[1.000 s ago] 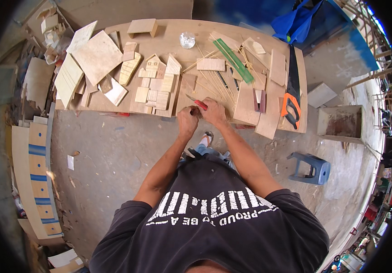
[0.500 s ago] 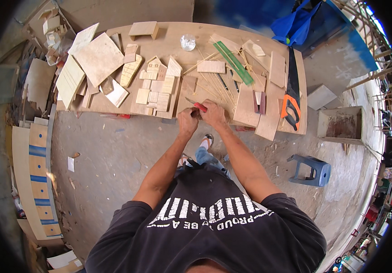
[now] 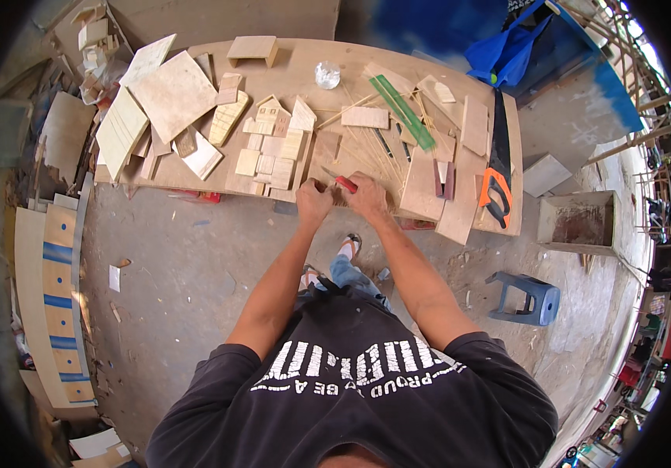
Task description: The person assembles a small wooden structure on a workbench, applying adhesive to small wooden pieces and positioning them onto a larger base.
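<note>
At the table's near edge my right hand (image 3: pixel 368 200) grips a red-handled knife (image 3: pixel 345 184), its pale blade angled toward the upper left. My left hand (image 3: pixel 313 201) is closed just beside it; what its fingertips pinch is hidden or too small to make out. Ahead and left lie small wooden blocks and house-shaped pieces (image 3: pixel 273 117). Thin bamboo sticks (image 3: pixel 359 152) are strewn ahead and to the right, with dark pens (image 3: pixel 384 142) and a long green plastic strip (image 3: pixel 401 109) among them.
Boards (image 3: pixel 171 97) pile up on the table's left. An orange-handled saw (image 3: pixel 493 178) lies at its right, by a blue bag (image 3: pixel 507 51). A blue plastic stool (image 3: pixel 526 300) and a square container (image 3: pixel 577 222) stand right. A glass (image 3: pixel 327 74) sits at the back.
The gap between my hands has widened slightly, my left hand shifting a little left. The knife stays in my right hand. The view has shifted slightly.
</note>
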Action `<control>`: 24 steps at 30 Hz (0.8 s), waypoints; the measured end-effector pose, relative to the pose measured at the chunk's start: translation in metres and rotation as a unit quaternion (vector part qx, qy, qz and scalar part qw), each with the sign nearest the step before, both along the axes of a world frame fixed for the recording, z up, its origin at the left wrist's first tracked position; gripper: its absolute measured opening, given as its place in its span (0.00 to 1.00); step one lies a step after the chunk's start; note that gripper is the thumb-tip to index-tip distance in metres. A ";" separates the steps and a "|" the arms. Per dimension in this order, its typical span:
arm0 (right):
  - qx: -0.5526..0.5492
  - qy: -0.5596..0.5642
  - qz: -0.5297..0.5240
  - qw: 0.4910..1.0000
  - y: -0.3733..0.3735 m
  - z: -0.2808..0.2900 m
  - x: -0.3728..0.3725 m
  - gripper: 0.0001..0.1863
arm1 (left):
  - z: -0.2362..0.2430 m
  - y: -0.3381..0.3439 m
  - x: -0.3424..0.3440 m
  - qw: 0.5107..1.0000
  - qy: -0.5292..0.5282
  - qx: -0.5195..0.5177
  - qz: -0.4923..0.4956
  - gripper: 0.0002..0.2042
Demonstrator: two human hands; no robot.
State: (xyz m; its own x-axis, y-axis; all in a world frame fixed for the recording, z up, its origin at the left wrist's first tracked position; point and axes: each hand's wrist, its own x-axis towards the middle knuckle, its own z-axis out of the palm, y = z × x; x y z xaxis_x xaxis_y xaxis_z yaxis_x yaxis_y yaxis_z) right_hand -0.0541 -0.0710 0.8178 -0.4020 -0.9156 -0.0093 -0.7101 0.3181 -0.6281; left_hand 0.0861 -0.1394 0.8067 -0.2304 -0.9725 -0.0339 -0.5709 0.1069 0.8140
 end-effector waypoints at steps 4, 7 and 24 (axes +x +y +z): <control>0.004 0.000 0.000 1.000 0.000 -0.001 0.000 0.10 | 0.006 -0.009 0.001 0.997 -0.053 0.047 -0.019 0.20; 0.008 0.002 0.005 1.000 -0.001 -0.001 -0.001 0.10 | 0.005 -0.012 -0.001 0.994 -0.075 0.080 -0.007 0.23; -0.028 -0.089 -0.070 0.993 0.013 -0.010 -0.001 0.16 | 0.036 -0.018 -0.014 0.960 -0.189 0.206 0.015 0.29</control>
State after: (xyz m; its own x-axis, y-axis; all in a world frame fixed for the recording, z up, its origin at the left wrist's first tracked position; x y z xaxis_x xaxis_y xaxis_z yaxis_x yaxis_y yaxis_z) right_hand -0.0547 -0.0577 0.8080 -0.5220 -0.8519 -0.0418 -0.5380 0.3669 -0.7589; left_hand 0.0725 -0.1576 0.8426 -0.0986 -0.8647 -0.4924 -0.8315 -0.2002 0.5182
